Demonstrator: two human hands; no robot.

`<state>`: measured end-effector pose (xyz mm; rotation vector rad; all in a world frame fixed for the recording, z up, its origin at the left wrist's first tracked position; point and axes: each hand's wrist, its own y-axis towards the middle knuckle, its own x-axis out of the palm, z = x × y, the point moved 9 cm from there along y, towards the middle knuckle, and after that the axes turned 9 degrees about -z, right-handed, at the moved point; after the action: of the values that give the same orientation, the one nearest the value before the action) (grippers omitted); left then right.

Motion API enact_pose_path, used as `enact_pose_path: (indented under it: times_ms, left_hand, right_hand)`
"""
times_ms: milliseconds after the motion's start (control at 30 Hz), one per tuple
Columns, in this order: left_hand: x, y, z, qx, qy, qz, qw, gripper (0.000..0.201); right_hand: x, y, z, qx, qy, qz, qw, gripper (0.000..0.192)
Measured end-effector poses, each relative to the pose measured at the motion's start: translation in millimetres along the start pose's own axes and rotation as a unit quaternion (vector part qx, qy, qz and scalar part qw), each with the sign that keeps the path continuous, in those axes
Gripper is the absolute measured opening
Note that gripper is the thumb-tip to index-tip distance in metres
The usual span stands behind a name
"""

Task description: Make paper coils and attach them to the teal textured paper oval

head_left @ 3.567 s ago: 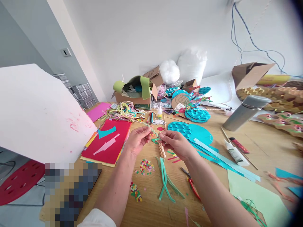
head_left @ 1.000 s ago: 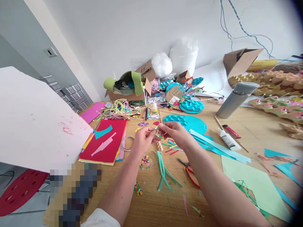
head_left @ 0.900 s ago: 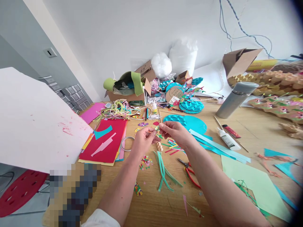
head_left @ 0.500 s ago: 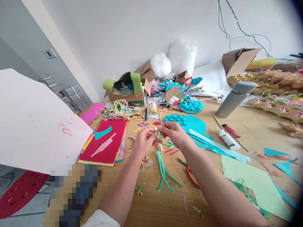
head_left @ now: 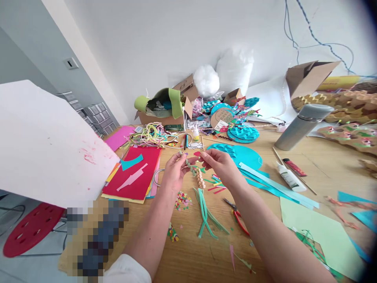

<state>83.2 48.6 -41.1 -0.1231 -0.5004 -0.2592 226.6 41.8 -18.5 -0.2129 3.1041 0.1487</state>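
Left hand (head_left: pixel 174 169), pinching twisted green strand (head_left: pixel 189 164), shifted away from right hand (head_left: pixel 220 162).

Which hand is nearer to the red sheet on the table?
Left. The left hand, holding a green twisted strand, is just to the right of the red sheet; the right hand is farther right, beyond the left one.

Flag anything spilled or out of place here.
The white bottle lies on its side, though no spill shows. Small colored bits are scattered loose on the table. Reddish smears mar the mostly plain white board.
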Motion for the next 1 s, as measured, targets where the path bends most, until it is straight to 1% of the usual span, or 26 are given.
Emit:
enact_pose_path:
  times_ms: [100,167,267,333,433,567,667,867,1000]
  left_hand:
    - [-3.1,1.0,4.5,0.033,-0.020,0.016,0.999,0.030]
    - [-1.8,1.0,4.7,0.041,-0.021,0.015,0.999,0.030]
    - [1.1,0.3,4.0,0.046,-0.020,0.010,0.999,0.033]
    - [2.1,-0.2,3.9,0.047,-0.017,0.007,0.999,0.034]
    - [0.1,-0.8,7.1,0.059,-0.007,0.015,0.998,0.034]
    - [-5.1,-1.2,12.0,0.084,0.015,0.034,0.996,0.036]
    - [-6.8,-0.8,12.0,0.087,0.027,0.038,0.995,0.034]
    - [-6.9,0.1,11.1,0.084,0.049,0.032,0.995,0.030]
    - [-6.2,-1.0,11.4,0.100,0.080,0.044,0.991,0.028]
  right_hand:
    - [15.1,-0.1,2.8,-0.003,0.003,-0.036,0.999,0.047]
    - [27.3,-0.6,3.5,-0.017,-0.005,-0.057,0.998,0.043]
    - [38.8,-1.8,3.7,-0.039,-0.025,-0.060,0.997,0.032]
    - [38.9,-2.2,4.6,-0.046,-0.037,-0.044,0.997,0.027]
    - [34.0,-2.1,6.7,-0.047,-0.047,-0.022,0.998,0.028]
    - [33.8,-1.7,7.9,-0.052,-0.065,-0.034,0.996,0.031]
    - [36.2,-2.4,6.6,-0.056,-0.073,-0.043,0.995,0.033]
    - [32.6,-6.4,-3.5,-0.067,-0.148,-0.012,0.987,0.032]
    - [31.3,-7.8,-5.5,-0.065,-0.154,-0.009,0.986,0.030]
